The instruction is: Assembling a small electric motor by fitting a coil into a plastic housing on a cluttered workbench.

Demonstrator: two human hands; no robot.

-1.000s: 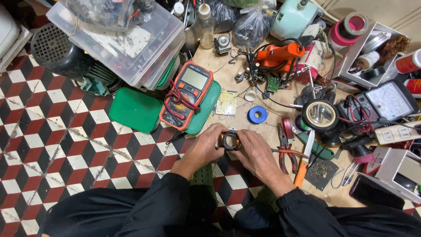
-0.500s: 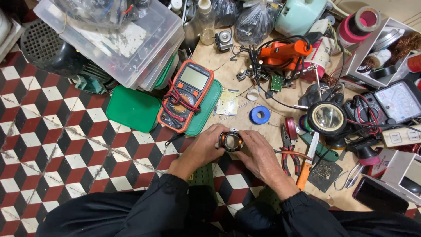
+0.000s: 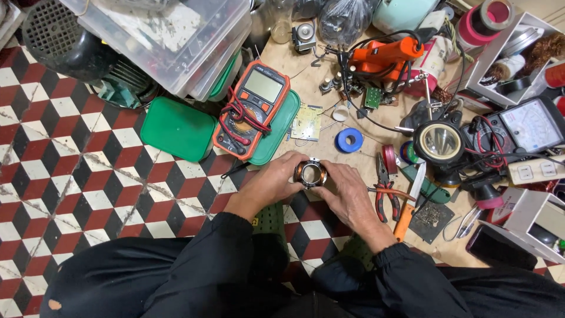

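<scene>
Both hands are meeting over the near edge of the low wooden table (image 3: 306, 79). The left hand (image 3: 272, 181) and right hand (image 3: 347, 194) are each pinching a small round metal lens housing (image 3: 310, 173) between them, grip closed on its rim. Just right, red-handled pliers (image 3: 384, 191) are lying. Farther in, a blue tape roll (image 3: 349, 140) is resting, and an orange multimeter (image 3: 252, 109) is sitting on a green lid (image 3: 176, 129) at the left edge.

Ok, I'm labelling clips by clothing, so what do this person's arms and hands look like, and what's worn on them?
Both arms are covered to the wrist by long black fabric sleeves, loose and creased, with gathered cuffs. The left hand and right hand are bare: no gloves, and no rings, watch or markings that I can make out.
</scene>
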